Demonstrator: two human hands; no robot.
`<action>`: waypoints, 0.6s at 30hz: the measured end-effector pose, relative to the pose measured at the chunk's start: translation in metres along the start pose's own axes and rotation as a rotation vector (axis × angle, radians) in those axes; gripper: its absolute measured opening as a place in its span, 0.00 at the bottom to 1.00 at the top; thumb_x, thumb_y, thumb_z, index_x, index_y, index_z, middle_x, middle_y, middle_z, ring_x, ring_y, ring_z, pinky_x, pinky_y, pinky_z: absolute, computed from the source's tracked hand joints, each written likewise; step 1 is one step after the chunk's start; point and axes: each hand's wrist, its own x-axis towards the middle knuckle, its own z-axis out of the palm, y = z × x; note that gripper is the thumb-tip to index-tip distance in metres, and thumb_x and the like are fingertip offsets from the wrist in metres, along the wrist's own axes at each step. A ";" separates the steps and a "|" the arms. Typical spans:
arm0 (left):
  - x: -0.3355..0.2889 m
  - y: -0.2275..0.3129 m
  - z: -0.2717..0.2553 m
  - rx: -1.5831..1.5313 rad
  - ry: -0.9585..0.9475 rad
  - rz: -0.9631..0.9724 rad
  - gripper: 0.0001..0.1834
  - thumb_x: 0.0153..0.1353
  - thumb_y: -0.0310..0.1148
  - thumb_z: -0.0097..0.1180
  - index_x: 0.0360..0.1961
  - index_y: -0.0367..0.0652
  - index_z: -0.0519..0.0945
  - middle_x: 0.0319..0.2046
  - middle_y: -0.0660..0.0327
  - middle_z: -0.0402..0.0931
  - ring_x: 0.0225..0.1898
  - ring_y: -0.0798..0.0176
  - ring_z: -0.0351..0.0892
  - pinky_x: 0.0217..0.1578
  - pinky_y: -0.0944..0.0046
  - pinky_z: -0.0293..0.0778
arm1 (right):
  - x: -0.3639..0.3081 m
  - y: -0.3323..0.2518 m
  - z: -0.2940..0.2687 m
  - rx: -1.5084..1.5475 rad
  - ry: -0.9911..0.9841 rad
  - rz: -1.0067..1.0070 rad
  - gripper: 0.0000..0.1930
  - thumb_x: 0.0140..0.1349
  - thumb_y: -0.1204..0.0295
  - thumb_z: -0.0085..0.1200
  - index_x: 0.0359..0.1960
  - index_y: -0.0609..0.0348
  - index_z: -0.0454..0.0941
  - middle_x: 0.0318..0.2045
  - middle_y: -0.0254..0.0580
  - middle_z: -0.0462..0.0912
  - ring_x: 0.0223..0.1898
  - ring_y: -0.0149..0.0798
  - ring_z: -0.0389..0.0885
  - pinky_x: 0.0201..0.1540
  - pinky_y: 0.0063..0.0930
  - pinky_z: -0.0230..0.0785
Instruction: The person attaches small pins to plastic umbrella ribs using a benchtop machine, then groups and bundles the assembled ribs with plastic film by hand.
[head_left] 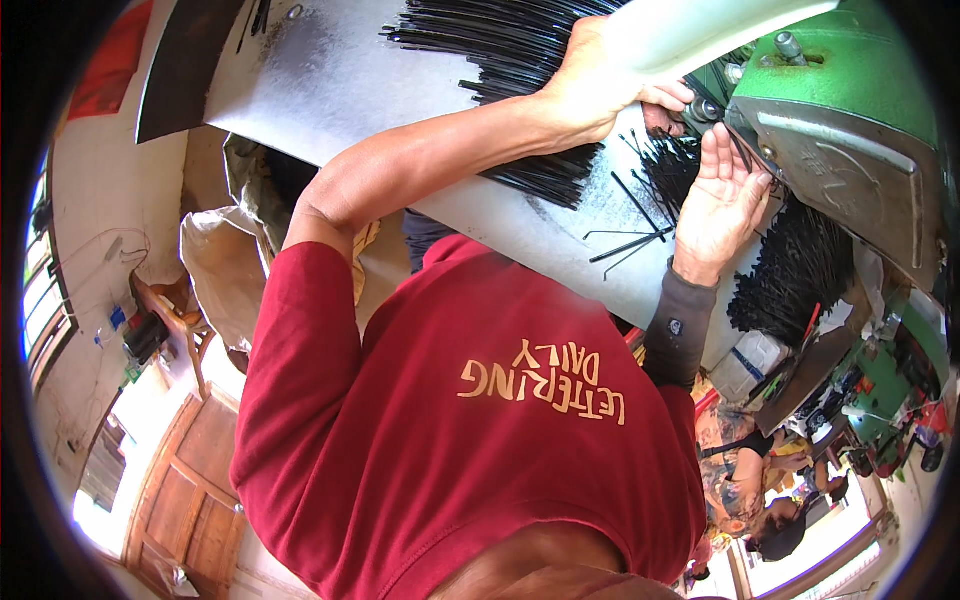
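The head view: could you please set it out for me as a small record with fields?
Left hand: left hand by the green machine; its grip is unclear
Right hand: right hand with palm showing, fingertips close to the machine; whether it holds anything is unclear
Surface: metal tabletop
Straight stock: black rods lying side by side, partly behind the left forearm
Right of the right hand: dense dark pile
Clothing: red shirt
Background: wooden door, lower left

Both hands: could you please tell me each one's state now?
Left hand: partly hidden, cannot be told.
Right hand: palm showing; any hold cannot be told.
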 end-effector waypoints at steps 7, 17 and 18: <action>-0.001 0.007 0.001 -0.031 0.004 -0.093 0.05 0.58 0.18 0.51 0.36 0.26 0.75 0.23 0.45 0.79 0.18 0.59 0.81 0.16 0.70 0.78 | 0.000 0.002 -0.001 -0.010 0.037 -0.004 0.21 0.71 0.60 0.35 0.46 0.72 0.65 0.40 0.61 0.76 0.46 0.54 0.77 0.53 0.46 0.72; 0.002 -0.021 -0.004 0.111 0.017 0.245 0.06 0.57 0.16 0.50 0.35 0.23 0.75 0.24 0.43 0.79 0.19 0.58 0.82 0.18 0.68 0.79 | 0.000 0.000 -0.001 -0.063 0.040 0.002 0.22 0.71 0.60 0.35 0.47 0.74 0.65 0.39 0.60 0.76 0.45 0.52 0.78 0.52 0.45 0.74; 0.002 -0.021 -0.003 0.188 -0.009 0.252 0.06 0.58 0.17 0.48 0.35 0.22 0.74 0.24 0.43 0.79 0.19 0.57 0.82 0.18 0.68 0.79 | -0.001 -0.001 -0.002 -0.064 0.040 0.002 0.22 0.71 0.60 0.35 0.47 0.74 0.65 0.39 0.60 0.76 0.45 0.52 0.78 0.52 0.45 0.74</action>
